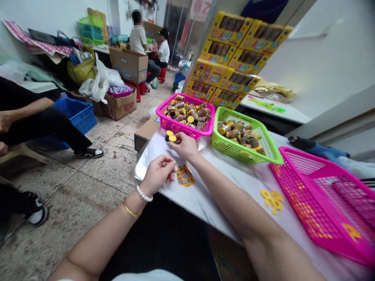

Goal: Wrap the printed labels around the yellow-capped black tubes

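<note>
A small yellow-lidded tub is at the far left of the white table, pinched in the grip of the right hand, with a second tub just beside it on the far side. Nearer and to the left, the left hand has its fingers curled closed; whether they pinch anything cannot be told. Printed cards lie right of that hand. Farther off, a pink basket holds a heap of similar tubs, and a green basket on its right holds more small yellow-and-dark items. Flat yellow pieces lie near right, beside a larger pink basket. Yellow boxes stand stacked beyond.
</note>
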The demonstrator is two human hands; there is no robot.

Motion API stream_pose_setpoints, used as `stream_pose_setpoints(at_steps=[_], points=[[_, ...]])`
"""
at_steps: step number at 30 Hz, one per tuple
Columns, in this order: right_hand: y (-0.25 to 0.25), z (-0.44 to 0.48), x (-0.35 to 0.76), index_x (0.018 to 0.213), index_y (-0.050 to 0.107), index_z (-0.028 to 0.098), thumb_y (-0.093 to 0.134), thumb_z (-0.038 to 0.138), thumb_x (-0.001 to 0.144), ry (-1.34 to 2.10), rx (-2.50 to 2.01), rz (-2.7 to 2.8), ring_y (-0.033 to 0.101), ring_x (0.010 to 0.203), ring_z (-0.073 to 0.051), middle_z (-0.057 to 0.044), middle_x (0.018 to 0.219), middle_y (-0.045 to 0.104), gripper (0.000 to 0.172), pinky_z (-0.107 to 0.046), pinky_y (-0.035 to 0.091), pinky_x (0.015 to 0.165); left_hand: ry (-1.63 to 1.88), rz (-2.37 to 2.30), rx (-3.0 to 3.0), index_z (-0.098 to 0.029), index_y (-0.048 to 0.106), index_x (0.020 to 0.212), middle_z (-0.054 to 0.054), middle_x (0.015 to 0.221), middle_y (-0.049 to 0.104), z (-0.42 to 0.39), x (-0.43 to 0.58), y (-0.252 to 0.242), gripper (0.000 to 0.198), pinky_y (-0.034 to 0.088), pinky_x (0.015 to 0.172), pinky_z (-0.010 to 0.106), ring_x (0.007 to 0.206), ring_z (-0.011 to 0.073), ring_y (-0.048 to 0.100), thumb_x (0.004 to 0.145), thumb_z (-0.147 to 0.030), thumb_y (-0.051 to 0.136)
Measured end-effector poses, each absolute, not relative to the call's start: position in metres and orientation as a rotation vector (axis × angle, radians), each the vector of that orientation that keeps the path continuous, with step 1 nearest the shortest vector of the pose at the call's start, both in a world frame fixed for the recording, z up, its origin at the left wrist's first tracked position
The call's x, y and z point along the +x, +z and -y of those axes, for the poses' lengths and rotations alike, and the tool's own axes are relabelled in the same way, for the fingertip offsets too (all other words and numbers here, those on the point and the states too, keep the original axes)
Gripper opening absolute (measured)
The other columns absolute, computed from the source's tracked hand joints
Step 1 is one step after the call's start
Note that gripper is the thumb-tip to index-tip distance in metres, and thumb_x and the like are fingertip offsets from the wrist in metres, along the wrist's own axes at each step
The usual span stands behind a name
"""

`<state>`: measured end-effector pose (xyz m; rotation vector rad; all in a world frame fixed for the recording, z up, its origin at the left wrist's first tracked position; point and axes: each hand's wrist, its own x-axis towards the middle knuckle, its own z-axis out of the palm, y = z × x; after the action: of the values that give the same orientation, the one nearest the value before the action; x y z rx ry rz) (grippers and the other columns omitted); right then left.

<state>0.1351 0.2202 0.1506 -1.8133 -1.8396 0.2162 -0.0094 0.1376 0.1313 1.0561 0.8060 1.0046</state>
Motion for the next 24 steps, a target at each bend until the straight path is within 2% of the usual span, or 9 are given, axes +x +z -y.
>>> stream_pose_setpoints(at_steps=[3, 6, 8, 12, 15, 18, 20, 22, 24], points=[[0.147, -0.221, 0.142, 0.091, 0.067, 0.021, 0.07, 0.033, 0.077, 0.225, -1.807, 1.836, 0.069, 0.077, -0.019, -0.002, 0.084, 0.075, 0.019, -0.028, 0.048, 0.069, 1.009, -0.867, 1.206, -0.017, 0.059, 0.083, -0.002, 0.066, 0.061, -0.136, -0.007, 0.129, 0.021, 0.04, 0.045, 0.02, 0.048, 0.0088, 0.053, 0.082, -0.037, 0.065], [0.149, -0.195, 0.168, 0.086, 0.067, 0.02, 0.066, 0.033, 0.075, 0.112, -1.804, 1.865, 0.067, 0.072, -0.021, -0.003, 0.078, 0.073, 0.016, -0.029, 0.046, 0.067, 1.027, -1.056, 1.659, -0.017, 0.067, 0.082, 0.001, 0.075, 0.065, -0.13, 0.003, 0.126, 0.005, 0.049, 0.065, 0.024, 0.068, 0.0129, 0.061, 0.082, -0.021, 0.068], [0.148, -0.173, 0.187, 0.085, 0.066, 0.02, 0.064, 0.033, 0.074, 0.05, -1.808, 1.859, 0.066, 0.07, -0.021, -0.004, 0.077, 0.072, 0.017, -0.03, 0.046, 0.067, 0.934, -1.211, 1.988, -0.016, 0.07, 0.084, 0.004, 0.085, 0.066, -0.125, 0.012, 0.127, 0.003, 0.05, 0.073, 0.028, 0.078, 0.0166, 0.063, 0.083, -0.02, 0.069], [0.139, -0.145, 0.211, 0.087, 0.067, 0.02, 0.064, 0.038, 0.075, 0.108, -1.783, 1.802, 0.066, 0.067, -0.02, -0.003, 0.074, 0.071, 0.022, -0.03, 0.047, 0.068, 0.608, -1.419, 2.294, -0.016, 0.069, 0.093, 0.007, 0.097, 0.065, -0.12, 0.025, 0.133, 0.016, 0.048, 0.063, 0.03, 0.076, 0.0194, 0.064, 0.094, -0.026, 0.057], [0.136, -0.138, 0.211, 0.091, 0.068, 0.02, 0.064, 0.04, 0.077, 0.175, -1.734, 1.801, 0.065, 0.066, -0.019, -0.002, 0.076, 0.071, 0.025, -0.03, 0.048, 0.068, 0.57, -1.454, 2.349, -0.015, 0.068, 0.095, 0.008, 0.096, 0.065, -0.121, 0.027, 0.134, 0.017, 0.047, 0.061, 0.03, 0.073, 0.0194, 0.064, 0.096, -0.022, 0.052], [0.148, -0.131, 0.204, 0.107, 0.067, 0.018, 0.068, 0.045, 0.077, 0.062, -1.67, 1.768, 0.063, 0.068, -0.019, -0.007, 0.091, 0.072, 0.04, -0.033, 0.05, 0.07, 0.843, -1.37, 2.324, -0.015, 0.068, 0.088, 0.008, 0.089, 0.066, -0.12, 0.022, 0.13, 0.014, 0.049, 0.065, 0.028, 0.075, 0.0182, 0.064, 0.094, -0.022, 0.057], [0.162, -0.12, 0.2, 0.108, 0.068, 0.017, 0.068, 0.048, 0.08, -0.087, -1.59, 1.677, 0.062, 0.07, -0.02, -0.008, 0.092, 0.071, 0.042, -0.034, 0.05, 0.071, 1.138, -1.257, 2.289, -0.016, 0.068, 0.088, 0.007, 0.085, 0.067, -0.117, 0.016, 0.127, 0.015, 0.05, 0.068, 0.026, 0.076, 0.0164, 0.065, 0.095, -0.023, 0.057], [0.174, -0.107, 0.196, 0.089, 0.071, 0.018, 0.063, 0.05, 0.085, -0.034, -1.552, 1.584, 0.058, 0.064, -0.018, -0.006, 0.075, 0.069, 0.034, -0.032, 0.047, 0.065, 1.36, -1.152, 2.303, -0.017, 0.07, 0.091, 0.007, 0.086, 0.069, -0.114, 0.009, 0.125, 0.016, 0.05, 0.069, 0.024, 0.076, 0.0151, 0.066, 0.096, -0.023, 0.056], [0.178, -0.098, 0.191, 0.069, 0.069, 0.018, 0.059, 0.057, 0.087, 0.334, -1.559, 1.583, 0.055, 0.055, -0.016, -0.003, 0.06, 0.063, 0.044, -0.029, 0.043, 0.056, 1.445, -1.09, 2.372, -0.019, 0.072, 0.096, 0.007, 0.088, 0.072, -0.11, 0.004, 0.123, 0.016, 0.051, 0.069, 0.023, 0.077, 0.0151, 0.067, 0.095, -0.023, 0.057]])
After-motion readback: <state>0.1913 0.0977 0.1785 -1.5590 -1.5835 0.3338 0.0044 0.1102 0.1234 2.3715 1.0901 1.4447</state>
